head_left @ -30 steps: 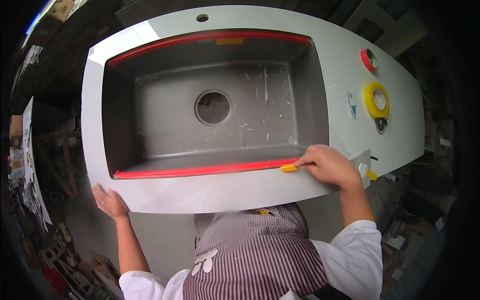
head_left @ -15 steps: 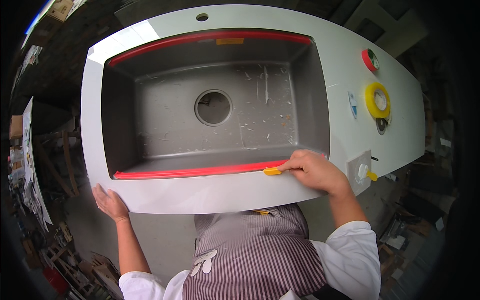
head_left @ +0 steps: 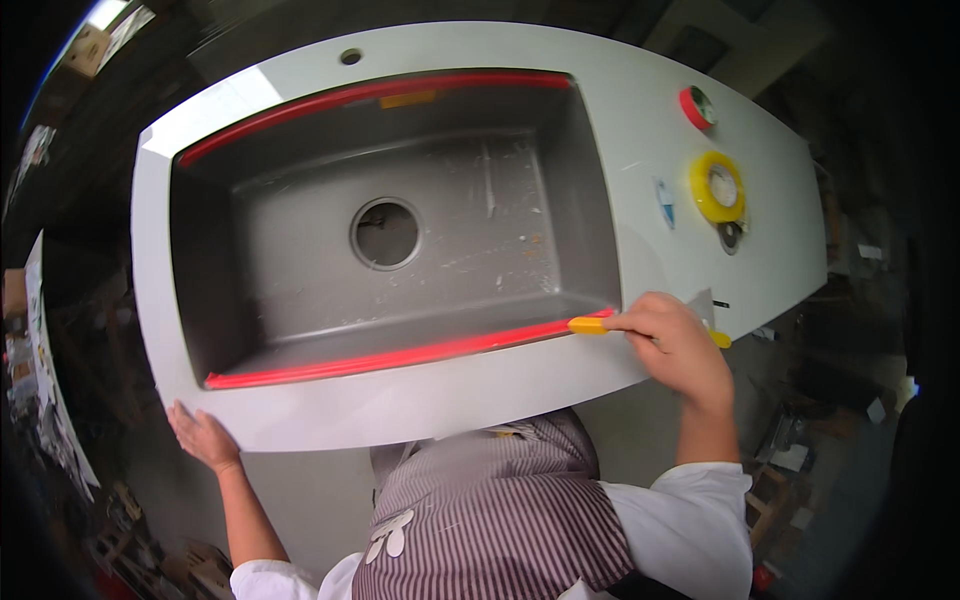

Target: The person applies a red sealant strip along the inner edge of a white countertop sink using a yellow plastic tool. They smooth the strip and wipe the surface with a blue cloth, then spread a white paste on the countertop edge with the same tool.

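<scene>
A grey sink [head_left: 470, 290] is set in a white countertop [head_left: 330, 425]. Red tape [head_left: 400, 362] runs along the sink's near edge, and another red strip [head_left: 480, 82] lines the far edge. My right hand [head_left: 675, 345] pinches a small yellow scraper-like tool [head_left: 588, 325], whose tip lies against the right end of the near tape. At the countertop's front left corner, my left hand [head_left: 203, 437] rests with fingers stretched out over the edge, holding nothing.
To the right of the sink lie a red tape roll [head_left: 698, 107], a yellow tape roll [head_left: 718, 187], a dark rounded metal piece [head_left: 731, 238] and a small blue-and-white packet [head_left: 665, 203]. Another yellow-ended item [head_left: 720, 340] shows partly behind my right hand. A tap hole [head_left: 350, 57] pierces the back.
My right hand has slid the yellow tool rightward along the near tape to the sink's right corner. My left hand stays on the front left corner; the whole view has shifted and tilted a little.
</scene>
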`<state>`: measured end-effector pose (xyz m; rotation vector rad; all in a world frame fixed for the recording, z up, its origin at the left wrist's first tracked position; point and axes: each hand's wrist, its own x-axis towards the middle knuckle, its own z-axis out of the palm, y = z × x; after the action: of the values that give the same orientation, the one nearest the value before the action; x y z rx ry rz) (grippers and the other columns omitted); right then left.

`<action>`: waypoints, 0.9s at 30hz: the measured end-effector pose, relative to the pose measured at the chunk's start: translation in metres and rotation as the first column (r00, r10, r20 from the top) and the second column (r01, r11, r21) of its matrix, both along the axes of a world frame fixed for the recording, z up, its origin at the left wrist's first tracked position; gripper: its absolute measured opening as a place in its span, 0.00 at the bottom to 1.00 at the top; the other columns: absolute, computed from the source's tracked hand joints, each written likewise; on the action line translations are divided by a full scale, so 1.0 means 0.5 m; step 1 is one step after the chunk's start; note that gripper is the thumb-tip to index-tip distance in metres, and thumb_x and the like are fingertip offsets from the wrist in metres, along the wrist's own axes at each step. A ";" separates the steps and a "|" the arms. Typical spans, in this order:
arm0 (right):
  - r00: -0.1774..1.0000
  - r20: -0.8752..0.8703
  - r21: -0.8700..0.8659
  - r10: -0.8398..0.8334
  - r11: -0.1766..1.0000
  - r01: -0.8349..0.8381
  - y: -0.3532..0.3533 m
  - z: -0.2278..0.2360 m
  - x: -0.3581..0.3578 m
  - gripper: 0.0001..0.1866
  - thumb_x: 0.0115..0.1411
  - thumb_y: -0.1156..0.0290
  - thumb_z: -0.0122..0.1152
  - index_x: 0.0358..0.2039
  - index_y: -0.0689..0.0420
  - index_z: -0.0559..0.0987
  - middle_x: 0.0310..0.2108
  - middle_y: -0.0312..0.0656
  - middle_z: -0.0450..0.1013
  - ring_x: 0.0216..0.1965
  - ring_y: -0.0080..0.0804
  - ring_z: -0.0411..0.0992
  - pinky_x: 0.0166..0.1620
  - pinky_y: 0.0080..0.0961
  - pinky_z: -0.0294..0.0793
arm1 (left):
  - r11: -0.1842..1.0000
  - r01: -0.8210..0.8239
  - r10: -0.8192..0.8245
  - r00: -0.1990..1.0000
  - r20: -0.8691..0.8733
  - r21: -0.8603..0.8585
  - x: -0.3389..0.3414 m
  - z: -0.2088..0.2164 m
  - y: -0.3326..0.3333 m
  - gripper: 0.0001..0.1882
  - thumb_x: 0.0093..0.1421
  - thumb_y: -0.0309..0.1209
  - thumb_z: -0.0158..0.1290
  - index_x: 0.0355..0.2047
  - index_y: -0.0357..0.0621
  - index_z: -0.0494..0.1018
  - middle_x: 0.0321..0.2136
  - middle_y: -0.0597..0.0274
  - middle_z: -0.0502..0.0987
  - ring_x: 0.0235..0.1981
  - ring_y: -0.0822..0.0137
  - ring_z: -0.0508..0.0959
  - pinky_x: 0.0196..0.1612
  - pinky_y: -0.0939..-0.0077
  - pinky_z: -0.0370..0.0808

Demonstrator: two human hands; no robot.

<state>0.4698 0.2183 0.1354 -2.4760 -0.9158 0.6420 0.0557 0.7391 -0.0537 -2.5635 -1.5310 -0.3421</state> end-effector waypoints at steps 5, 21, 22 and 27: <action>0.868 0.176 -0.241 -0.464 0.835 0.495 -0.141 0.086 -0.006 0.13 0.57 0.76 0.57 0.42 0.55 0.83 0.33 0.46 0.76 0.36 0.47 0.75 0.41 0.37 0.74 | 0.997 0.073 -0.072 0.997 0.013 -0.020 -0.057 -0.022 0.044 0.27 0.65 0.34 0.44 0.63 0.33 0.64 0.63 0.43 0.65 0.66 0.49 0.62 0.69 0.58 0.55; 0.670 0.280 -0.301 -0.687 0.600 0.741 -0.332 -0.033 -0.075 0.13 0.57 0.71 0.57 0.42 0.54 0.83 0.40 0.50 0.77 0.43 0.50 0.75 0.47 0.40 0.74 | 0.996 0.083 -0.082 0.996 0.019 -0.025 -0.055 -0.031 0.063 0.28 0.68 0.38 0.40 0.64 0.35 0.62 0.65 0.42 0.62 0.68 0.47 0.59 0.69 0.56 0.53; 0.667 0.278 -0.308 -0.691 0.593 0.744 -0.334 -0.035 -0.076 0.13 0.57 0.72 0.57 0.42 0.54 0.83 0.40 0.50 0.77 0.43 0.50 0.75 0.47 0.40 0.74 | 0.996 0.081 -0.081 0.997 0.016 -0.024 -0.053 -0.030 0.060 0.28 0.68 0.38 0.40 0.64 0.34 0.62 0.65 0.42 0.63 0.67 0.47 0.60 0.69 0.57 0.54; 0.713 0.233 -0.438 -0.662 0.583 0.684 -0.329 -0.023 -0.077 0.13 0.56 0.73 0.58 0.42 0.55 0.83 0.39 0.51 0.78 0.40 0.49 0.76 0.45 0.38 0.75 | 0.998 0.050 -0.051 0.998 -0.040 -0.028 -0.052 -0.020 0.055 0.29 0.67 0.38 0.40 0.63 0.31 0.62 0.64 0.41 0.63 0.67 0.47 0.61 0.69 0.58 0.54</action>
<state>0.4312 0.0539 0.1238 -2.9907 0.3012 0.5826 0.0295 0.7666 -0.0637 -2.6161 -1.4694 -0.2745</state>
